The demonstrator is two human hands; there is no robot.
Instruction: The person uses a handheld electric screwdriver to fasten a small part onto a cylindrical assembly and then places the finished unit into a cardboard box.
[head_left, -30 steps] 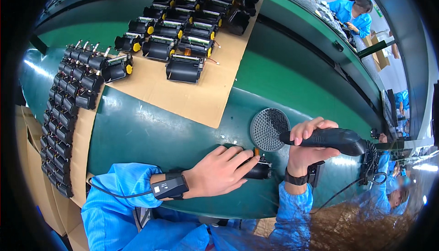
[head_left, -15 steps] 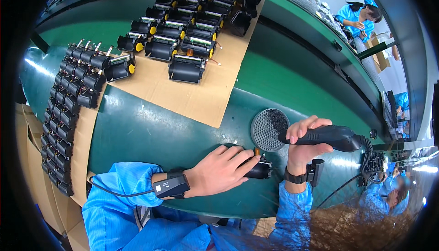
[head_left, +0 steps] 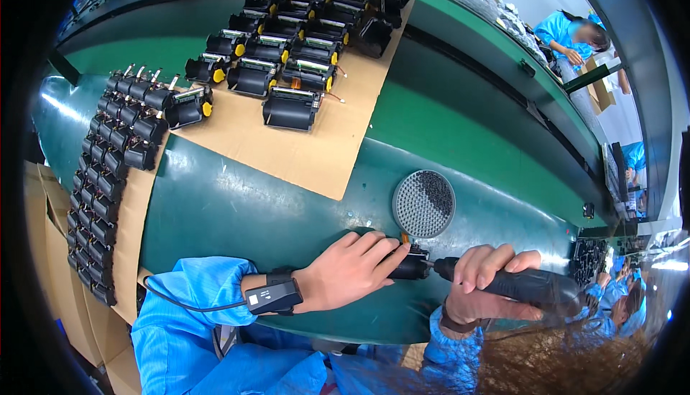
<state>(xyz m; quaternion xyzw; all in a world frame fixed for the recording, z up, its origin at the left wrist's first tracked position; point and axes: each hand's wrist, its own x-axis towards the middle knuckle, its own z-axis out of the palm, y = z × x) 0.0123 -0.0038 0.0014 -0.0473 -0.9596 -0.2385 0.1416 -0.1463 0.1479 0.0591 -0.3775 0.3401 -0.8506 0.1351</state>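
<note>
On the green table, my left hand [head_left: 346,273] presses down on and grips a small black plastic unit [head_left: 412,266], part of it hidden under the fingers. An orange flat ribbon [head_left: 405,239] sticks up from its far side. My right hand [head_left: 476,288] is wrapped round a black electric screwdriver [head_left: 532,285], held nearly level. Its bit [head_left: 430,265] points left and meets the unit's right end; whether it sits in a screw is too small to tell. Just beyond the unit stands a round grey dish [head_left: 410,215] of small dark screws, gathered on its right side.
Cardboard [head_left: 338,168] at the back bears rows of black units with yellow knobs [head_left: 291,109]. More black units [head_left: 108,179] line a cardboard strip at left. A green ledge [head_left: 460,122] runs behind. Co-workers in blue [head_left: 571,35] sit at far right.
My right hand has brought the screwdriver down from above the screw dish to the unit's right end. The left hand has stayed on the unit.
</note>
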